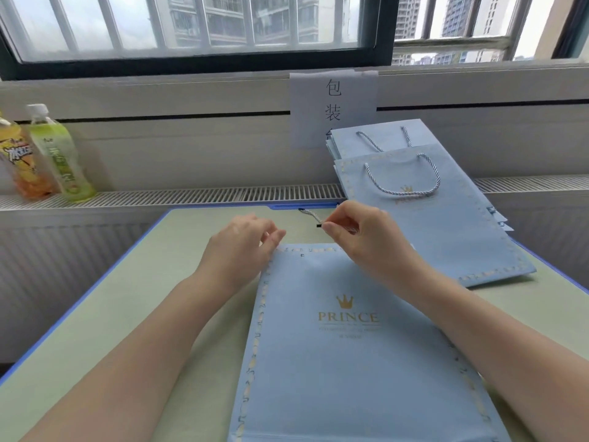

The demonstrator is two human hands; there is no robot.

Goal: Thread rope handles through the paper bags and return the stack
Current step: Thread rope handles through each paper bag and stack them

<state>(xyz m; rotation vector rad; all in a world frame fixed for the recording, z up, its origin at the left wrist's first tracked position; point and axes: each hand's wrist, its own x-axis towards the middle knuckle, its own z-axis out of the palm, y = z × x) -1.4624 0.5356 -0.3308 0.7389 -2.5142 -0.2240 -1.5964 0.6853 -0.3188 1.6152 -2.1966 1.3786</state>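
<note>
right hand (353, 231) pinches rope (314, 217) by its black tip, ready to poke it in | left hand (245, 244) loosely curled, holds nothing, steadies bag (350, 346) top corner | bag flat on table (127, 298) | stack (430, 193) behind, done

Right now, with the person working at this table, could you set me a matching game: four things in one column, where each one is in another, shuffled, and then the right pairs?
Things:
1. rope
2. near bag
3. green bottle
4. paper sign

Places:
A. standing on the ledge under the window, far left
B. pinched in the right hand
C. stuck to the wall behind the stack of bags
D. lying flat on the table, the left hand at its top corner

Pairs: 1-B, 2-D, 3-A, 4-C
</note>
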